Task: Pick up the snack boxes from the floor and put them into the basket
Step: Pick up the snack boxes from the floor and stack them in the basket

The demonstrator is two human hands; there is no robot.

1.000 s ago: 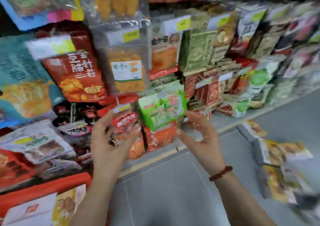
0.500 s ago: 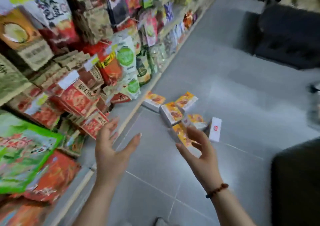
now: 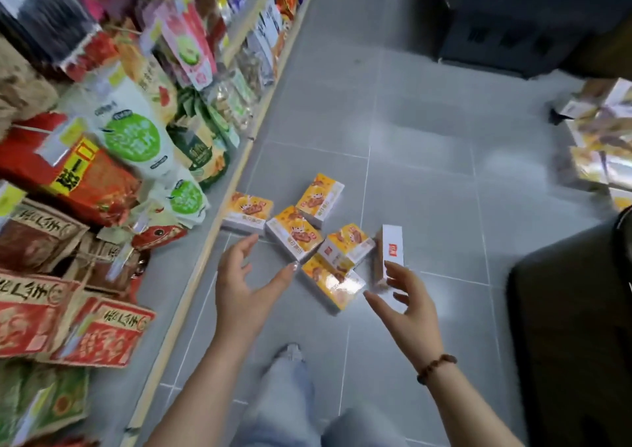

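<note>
Lower left hand and right hand, both spread and empty, onto snack boxes clustered on floor right of shelf; clasp nearest box across its long sides, sparing neighbours.

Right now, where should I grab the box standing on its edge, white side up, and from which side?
Pinch the standing box across its two broad faces, around mid-length, coming down from above with the right hand, which is nearest. Its narrow white side faces up, so the broad faces stand exposed. The face toward the orange boxes looks tighter, so slip the thumb there.
</note>
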